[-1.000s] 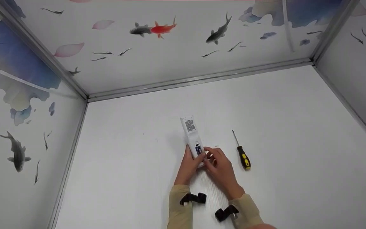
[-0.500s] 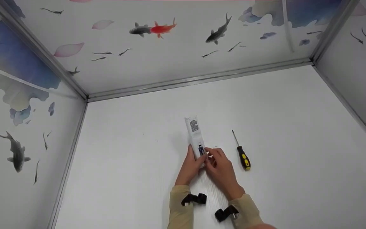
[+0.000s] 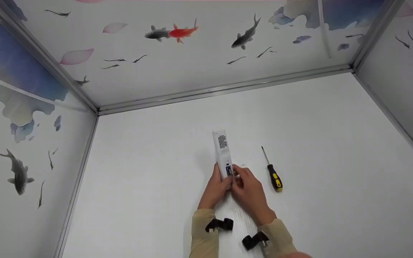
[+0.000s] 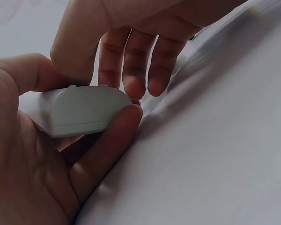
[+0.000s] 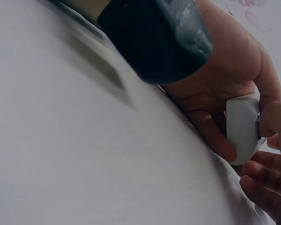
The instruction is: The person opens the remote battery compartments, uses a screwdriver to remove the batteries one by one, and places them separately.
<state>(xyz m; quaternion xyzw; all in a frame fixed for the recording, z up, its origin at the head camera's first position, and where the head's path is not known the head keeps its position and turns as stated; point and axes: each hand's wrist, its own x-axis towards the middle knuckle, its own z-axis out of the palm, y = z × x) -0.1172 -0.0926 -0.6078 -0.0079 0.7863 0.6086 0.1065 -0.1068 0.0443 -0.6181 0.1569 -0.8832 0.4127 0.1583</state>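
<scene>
A long white remote control [image 3: 223, 154] is held with its back up, a printed code label near its far end. Blue batteries [image 3: 228, 170] show in its lower back. My left hand [image 3: 213, 190] grips the remote's near end, thumb on top and fingers round the side and underneath. With curled fingers, my right hand [image 3: 247, 186] holds the right edge beside the batteries. In the left wrist view its thumb presses down on the remote's top, close to two small tabs on the rounded end. The hands hide part of the near end.
To the right, a screwdriver [image 3: 274, 175] with a black and yellow handle lies on the white table [image 3: 149, 186]. Decorated walls [image 3: 192, 61] with metal frame edges stand at the back and sides. Both wrists carry black camera mounts [image 3: 255, 240].
The remote's far end has swung to the right and it now points straighter ahead. My left hand has shifted slightly right with it; the right hand stays close to the same spot.
</scene>
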